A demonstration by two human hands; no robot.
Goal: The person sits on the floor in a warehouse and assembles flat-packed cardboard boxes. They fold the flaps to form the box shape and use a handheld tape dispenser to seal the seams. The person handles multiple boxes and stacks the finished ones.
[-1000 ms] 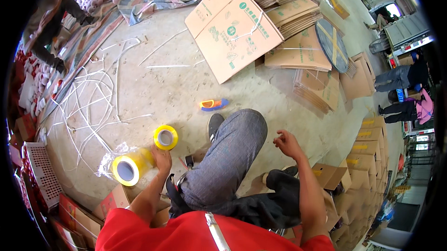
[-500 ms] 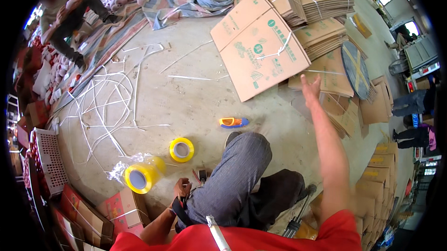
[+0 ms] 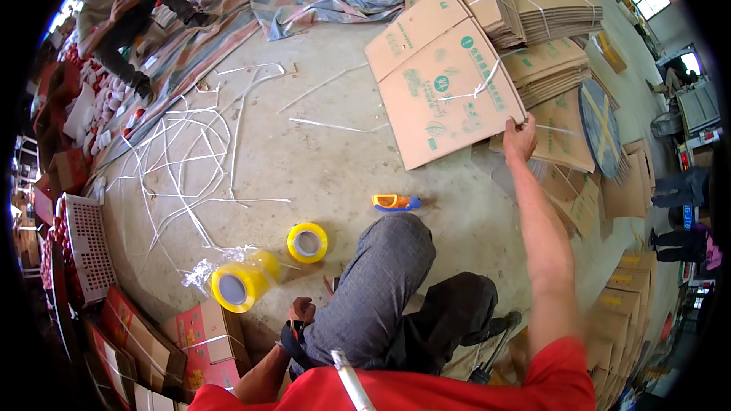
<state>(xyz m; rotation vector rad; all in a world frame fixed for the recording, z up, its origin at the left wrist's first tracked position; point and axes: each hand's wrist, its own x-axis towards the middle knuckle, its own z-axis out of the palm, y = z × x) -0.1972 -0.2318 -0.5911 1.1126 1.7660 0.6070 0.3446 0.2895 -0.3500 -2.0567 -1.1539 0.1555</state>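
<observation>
My right hand (image 3: 520, 140) reaches forward and pinches the near right corner of a flat folded cardboard box (image 3: 449, 95). This brown box has green print and a white strap end lying across it, and it leans against the stacked boxes. Down beside my left knee, my left hand (image 3: 301, 310) is curled closed, with a dark band at its wrist. Whatever is in its fingers, if anything, is hidden; a small reddish piece (image 3: 330, 284) shows close to it. In front of my knee lies an orange and blue cutter-like tool (image 3: 396, 203).
Yellow tape rolls (image 3: 308, 243) stand left of my knee. Loose white straps (image 3: 190, 159) tangle on the floor. Strapped cardboard stacks (image 3: 544, 7) and a round dark board (image 3: 599, 127) are at the right. A person (image 3: 129, 15) sits far left; a white crate (image 3: 87, 247) is nearer.
My right hand has gone from open beside the box's corner to gripping it. The view has shifted slightly, and my left hand stays by the knee.
</observation>
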